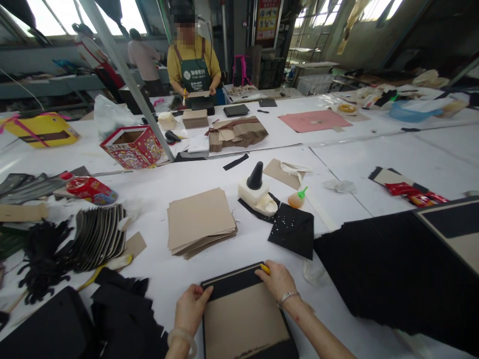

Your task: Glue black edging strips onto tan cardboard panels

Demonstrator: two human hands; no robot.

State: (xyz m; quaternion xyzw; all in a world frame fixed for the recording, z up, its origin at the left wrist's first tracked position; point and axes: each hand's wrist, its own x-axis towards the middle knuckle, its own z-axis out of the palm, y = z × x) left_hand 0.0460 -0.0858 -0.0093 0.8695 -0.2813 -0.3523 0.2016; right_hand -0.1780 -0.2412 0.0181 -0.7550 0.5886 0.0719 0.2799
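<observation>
A tan cardboard panel (245, 319) with black material round its borders lies on the white table in front of me. My left hand (190, 306) is closed on its far left corner, thumb on top of the black strip. My right hand (279, 284) rests at the far right corner, fingers curled round a small yellow tool (265, 269); the rest of that tool is hidden by the hand. Beyond the panel sits a stack of tan cardboard sheets (200, 217). To its right stand a white bottle with a black cone cap (254, 192) and a black square piece (292, 229).
Black sheets (389, 269) cover the right side. Black pieces (123, 314), a row of dark curved strips (99, 234) and a yellow-handled brush (112, 264) lie at left. A metal post (129, 75) rises near a red box (132, 147). Across the table a person in an apron (193, 70) works.
</observation>
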